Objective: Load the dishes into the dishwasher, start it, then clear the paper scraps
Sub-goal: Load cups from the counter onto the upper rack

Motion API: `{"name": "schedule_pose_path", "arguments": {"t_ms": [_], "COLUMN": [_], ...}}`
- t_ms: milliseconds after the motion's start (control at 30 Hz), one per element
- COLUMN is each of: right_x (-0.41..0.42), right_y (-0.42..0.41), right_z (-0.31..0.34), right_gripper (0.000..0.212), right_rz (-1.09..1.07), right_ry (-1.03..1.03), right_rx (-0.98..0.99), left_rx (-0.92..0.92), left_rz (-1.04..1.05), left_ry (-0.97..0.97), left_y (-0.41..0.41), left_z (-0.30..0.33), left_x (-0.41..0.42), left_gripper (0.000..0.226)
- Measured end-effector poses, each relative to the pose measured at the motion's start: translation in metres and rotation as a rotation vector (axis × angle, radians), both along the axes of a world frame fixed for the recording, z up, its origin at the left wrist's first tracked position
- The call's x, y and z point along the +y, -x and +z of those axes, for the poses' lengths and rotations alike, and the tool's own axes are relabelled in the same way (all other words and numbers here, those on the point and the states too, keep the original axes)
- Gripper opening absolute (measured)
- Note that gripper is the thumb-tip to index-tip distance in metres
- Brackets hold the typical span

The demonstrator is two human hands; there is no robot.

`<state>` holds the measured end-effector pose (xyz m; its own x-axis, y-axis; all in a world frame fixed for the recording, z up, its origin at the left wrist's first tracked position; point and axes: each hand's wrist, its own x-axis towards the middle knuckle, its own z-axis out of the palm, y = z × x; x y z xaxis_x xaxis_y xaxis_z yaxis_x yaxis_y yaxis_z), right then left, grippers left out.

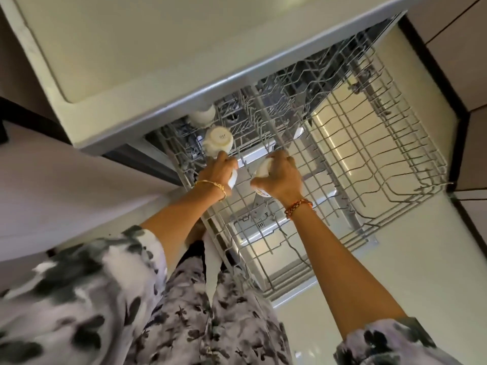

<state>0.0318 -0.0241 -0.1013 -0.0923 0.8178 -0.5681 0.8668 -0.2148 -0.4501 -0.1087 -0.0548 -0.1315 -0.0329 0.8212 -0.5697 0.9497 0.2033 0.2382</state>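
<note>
The dishwasher's grey wire upper rack [369,164] is pulled out over the open door. Two white cups stand upside down at its far left corner: one [218,141] nearer me, another [203,116] behind it under the counter edge. My left hand [218,169] grips a white cup [233,179] just in front of them, over the rack's left side. My right hand [279,177] grips another white cup [263,168], mouth down, a little to the right. Both held cups are mostly hidden by my fingers.
A pale countertop with a sink basin [131,43] overhangs the dishwasher at the top. The open dishwasher door [284,262] lies below the rack. Dark cabinet fronts [463,83] border the right side. Most rack rows to the right hold nothing.
</note>
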Motion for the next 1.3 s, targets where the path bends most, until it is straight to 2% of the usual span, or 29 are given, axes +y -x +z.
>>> {"name": "schedule_pose_path", "arguments": {"t_ms": [167,400,467,567,633,800,1100,1300], "right_x": [-0.001,-0.014,-0.019,-0.027,-0.031,-0.034,-0.027,-0.043], "right_y": [0.008,0.011,0.011,0.012,0.013,0.013,0.013,0.016], "right_z": [-0.013,-0.021,-0.021,-0.020,-0.021,-0.023,-0.025,-0.022], "right_gripper": [0.072,0.073,0.072,0.070,0.071,0.071,0.069,0.074], "right_rz": [0.060,0.076,0.099,0.156,0.189,0.217,0.269,0.404], "right_ry": [-0.032,-0.077,-0.085,-0.097,-0.102,-0.112,-0.167,-0.162], "right_rx": [0.000,0.023,0.034,0.041,0.030,0.024,-0.007,-0.032], "left_rx": [-0.005,-0.002,-0.038,-0.121,-0.118,-0.177,-0.134,-0.074], "left_rz": [-0.120,-0.133,-0.130,-0.033,-0.020,-0.027,0.016,0.045], "left_ry": [-0.031,-0.047,-0.010,-0.001,-0.019,-0.031,0.004,-0.050], "left_y": [0.004,0.006,0.009,0.012,0.010,0.013,0.012,0.018], "left_z": [-0.017,-0.026,-0.024,-0.025,-0.022,-0.019,-0.008,0.008], "left_x": [0.009,0.003,0.003,0.010,0.013,0.013,0.011,0.012], "left_gripper": [0.066,0.079,0.074,0.052,0.049,0.077,0.086,0.069]}}
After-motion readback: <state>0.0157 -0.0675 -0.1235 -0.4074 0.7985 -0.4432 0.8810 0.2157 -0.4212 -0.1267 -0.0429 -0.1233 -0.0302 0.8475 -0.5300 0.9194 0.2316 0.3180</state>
